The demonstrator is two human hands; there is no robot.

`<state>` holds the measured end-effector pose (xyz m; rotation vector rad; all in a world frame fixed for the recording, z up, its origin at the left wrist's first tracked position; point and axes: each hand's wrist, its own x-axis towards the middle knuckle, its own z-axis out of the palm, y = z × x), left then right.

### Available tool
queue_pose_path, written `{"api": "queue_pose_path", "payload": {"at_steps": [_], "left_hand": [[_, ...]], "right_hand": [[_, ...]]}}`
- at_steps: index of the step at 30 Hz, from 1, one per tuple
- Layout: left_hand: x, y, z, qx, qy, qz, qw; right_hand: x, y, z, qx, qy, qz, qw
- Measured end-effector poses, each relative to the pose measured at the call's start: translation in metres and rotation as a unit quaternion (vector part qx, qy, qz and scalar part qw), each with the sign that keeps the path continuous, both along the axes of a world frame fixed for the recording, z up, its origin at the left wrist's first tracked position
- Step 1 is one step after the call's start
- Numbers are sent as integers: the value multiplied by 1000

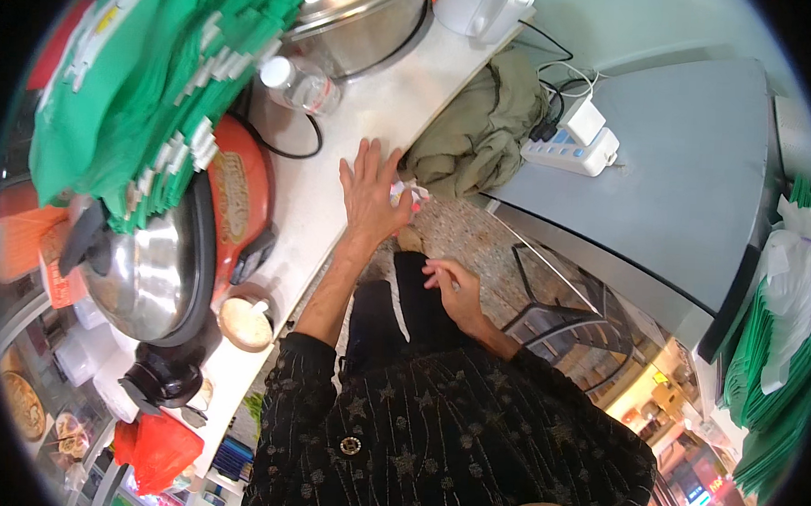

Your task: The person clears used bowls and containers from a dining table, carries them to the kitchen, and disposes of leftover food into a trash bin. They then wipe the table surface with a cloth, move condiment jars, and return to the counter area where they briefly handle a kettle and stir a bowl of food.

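My left hand [375, 201] lies over the edge of the white counter [313, 201], palm down with its fingers apart. Beside its thumb, a small pink and white thing [418, 194] shows at the counter's edge; whether the hand touches it I cannot tell. In front of my body, above my dark-trousered leg, my right hand [457, 289] hangs in the air with its fingers loosely bent and nothing seen in them. A crumpled olive-green cloth [482, 131] is heaped just beyond the left hand, between the counter and a grey cabinet top.
Green plastic bags [148, 92] hang at upper left over a red electric cooker [241, 198] with a steel lid. A clear bottle [304, 89], a large steel pot [361, 34] and a cup [245, 322] stand on the counter. A power strip [576, 152] lies on the grey cabinet top [667, 176].
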<state>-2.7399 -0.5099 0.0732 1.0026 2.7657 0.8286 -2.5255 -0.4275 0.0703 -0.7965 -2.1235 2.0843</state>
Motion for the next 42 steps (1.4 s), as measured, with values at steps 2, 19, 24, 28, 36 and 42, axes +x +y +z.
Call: {"api": "queue_pose_path", "payload": {"at_steps": [2,19,24,28,36,42], "left_hand": [[13,20,10,131,-50,-1,990],[75,180,-11,307,-525,-56,792],[78,185,-17,319,-530,-40,785],[80,189,-20,314,-532,-24,786],[80,195,-34,317,-488,-29,813],[79,199,-27,305,-439,-37,844]], "right_hand": [[30,1,-4,1,-21,8,1000],[43,20,-35,6,-87,-39,995],[45,25,-37,18,-102,-31,994],[47,28,-38,-11,-105,-50,993],[56,25,-43,-31,-120,-63,990],[63,26,-37,-74,-118,-80,987]]}}
